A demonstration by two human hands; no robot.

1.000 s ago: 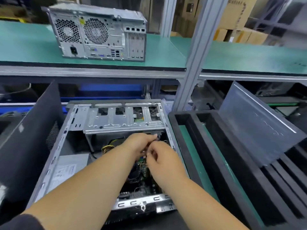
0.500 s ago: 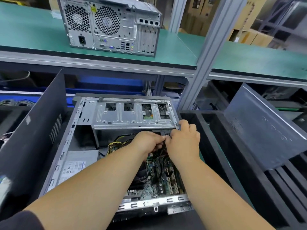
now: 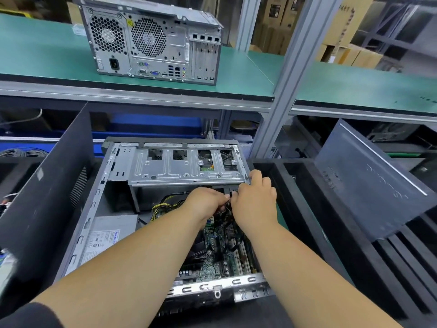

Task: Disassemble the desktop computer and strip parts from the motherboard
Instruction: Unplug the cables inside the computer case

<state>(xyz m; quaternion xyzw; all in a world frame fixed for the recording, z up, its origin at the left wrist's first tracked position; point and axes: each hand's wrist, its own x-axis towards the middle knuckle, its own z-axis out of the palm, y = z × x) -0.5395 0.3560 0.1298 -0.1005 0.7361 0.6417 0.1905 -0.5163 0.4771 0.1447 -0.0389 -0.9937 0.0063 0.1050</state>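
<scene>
On the left I saw a dark side panel (image 3: 45,192) standing upright beside the open computer case (image 3: 94,204), which lay on its side in front of me with the power supply (image 3: 106,235) at its left and the green motherboard (image 3: 220,254) at its right. My left hand (image 3: 203,202) was curled under the edge of the silver drive cage (image 3: 186,169), pinching the black cables (image 3: 228,207). My right hand (image 3: 255,200) touched it, fingers bent on the same cables; further right another panel (image 3: 369,178) leaned on black racks.
</scene>
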